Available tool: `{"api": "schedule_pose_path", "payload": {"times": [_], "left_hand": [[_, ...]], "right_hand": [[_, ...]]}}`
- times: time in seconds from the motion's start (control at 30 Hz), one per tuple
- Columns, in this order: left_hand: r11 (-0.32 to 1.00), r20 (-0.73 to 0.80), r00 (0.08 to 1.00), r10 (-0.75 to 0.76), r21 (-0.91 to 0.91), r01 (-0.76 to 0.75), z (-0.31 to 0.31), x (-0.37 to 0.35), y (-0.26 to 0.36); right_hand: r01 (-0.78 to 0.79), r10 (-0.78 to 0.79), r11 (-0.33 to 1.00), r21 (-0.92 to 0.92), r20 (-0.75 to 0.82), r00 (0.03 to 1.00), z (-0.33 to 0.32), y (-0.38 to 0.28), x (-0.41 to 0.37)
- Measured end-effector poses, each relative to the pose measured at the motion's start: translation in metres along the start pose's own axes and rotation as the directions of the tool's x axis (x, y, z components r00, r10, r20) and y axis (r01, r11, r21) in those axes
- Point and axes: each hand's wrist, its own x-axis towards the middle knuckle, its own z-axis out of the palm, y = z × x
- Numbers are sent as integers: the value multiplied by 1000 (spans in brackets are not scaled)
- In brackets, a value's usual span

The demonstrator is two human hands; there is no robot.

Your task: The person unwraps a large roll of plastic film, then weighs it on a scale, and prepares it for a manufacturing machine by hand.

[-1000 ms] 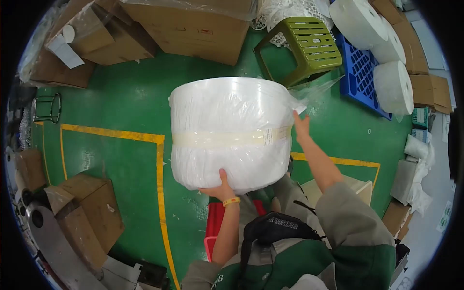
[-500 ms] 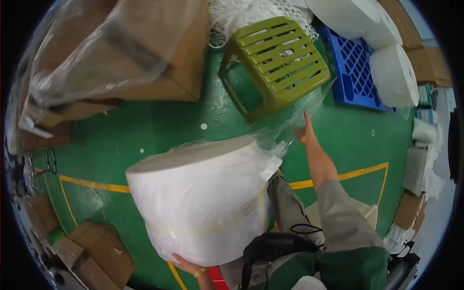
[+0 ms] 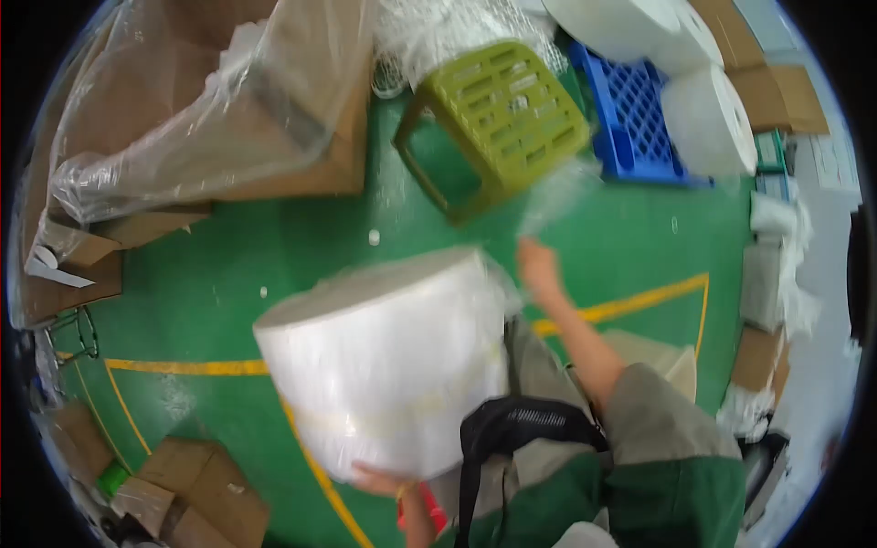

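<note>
A large white roll (image 3: 384, 356), wrapped in clear film, lies tilted against my legs. My left hand (image 3: 382, 479) supports its lower side, the fingers pressed along the surface. To the right of the roll, my right hand (image 3: 541, 269) is blurred but closed round a strip of clear plastic film (image 3: 553, 196). The strip trails up from my fingers toward the green plastic stool (image 3: 512, 119). Whether this strip still joins the roll's wrapping cannot be made out.
A cardboard box (image 3: 338, 155) draped in clear plastic stands at the upper left. Beyond the stool are a blue pallet (image 3: 630, 119) and other white rolls (image 3: 708, 119). Smaller cardboard boxes (image 3: 206, 484) sit at the lower left. Yellow lines (image 3: 192, 367) mark the green floor.
My right hand has moved left, closer to the roll, with the film strip in it. The roll has tipped slightly, while my left hand remains on its lower side. The camera view has shifted.
</note>
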Motion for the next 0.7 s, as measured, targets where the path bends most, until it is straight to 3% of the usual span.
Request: {"api": "schedule_pose_path", "payload": {"times": [0.03, 0.07, 0.1, 0.13, 0.2, 0.23, 0.27, 0.3, 0.33, 0.4, 0.43, 0.5, 0.53, 0.63, 0.7], "left_hand": [[988, 19, 997, 78, 134, -80, -20, 18, -15], [982, 32, 999, 36, 184, -41, -31, 17, 3], [972, 44, 999, -6, 235, -4, -43, 15, 20], [968, 5, 987, -163, 192, 159, -53, 14, 59], [971, 45, 981, -187, -142, 191, -53, 48, 39], [935, 54, 980, -193, -292, 201, -48, 63, 20], [960, 22, 988, -152, -234, 153, -40, 89, 1], [981, -1, 993, -120, -155, 118, -38, 111, -11], [948, 73, 986, -148, -274, 163, -46, 125, -3], [945, 143, 980, -136, -279, 172, -41, 162, 2], [942, 195, 971, -142, -275, 193, -44, 186, -4], [877, 181, 936, -301, -333, 346, -67, 214, -10], [839, 180, 917, -357, -371, 399, -76, 227, -5], [898, -34, 997, -72, -437, 50, -107, 161, -23], [978, 123, 990, 66, -205, -40, -85, 85, -45]], "right_hand": [[-391, 363, 918, 71, 250, 898, 31, -64, -52], [-652, 564, 517, 554, 353, 747, 31, -79, -70], [-550, 439, 725, 415, 337, 833, 19, -148, -71], [-390, 304, 882, 265, 313, 900, 4, -221, -72], [-76, 0, 973, 216, 332, 943, -15, -226, -47], [96, -75, 995, -30, 413, 908, -34, -238, -28], [234, -232, 972, 29, 296, 926, -31, -230, -23], [241, -259, 966, 96, 298, 919, -40, -229, -17], [237, -211, 971, -28, 366, 906, -46, -232, -19], [-50, 94, 994, -101, 501, 860, -33, -231, -28], [-148, 158, 987, -67, 609, 777, 39, -180, -48], [-434, 272, 892, 128, 614, 741, 50, -272, -74], [-432, 312, 901, 40, 633, 708, 60, -315, -73], [-385, 400, 905, -181, 672, 624, 62, -399, -84], [-342, 386, 913, -221, 735, 557, 68, -458, -80]]}}
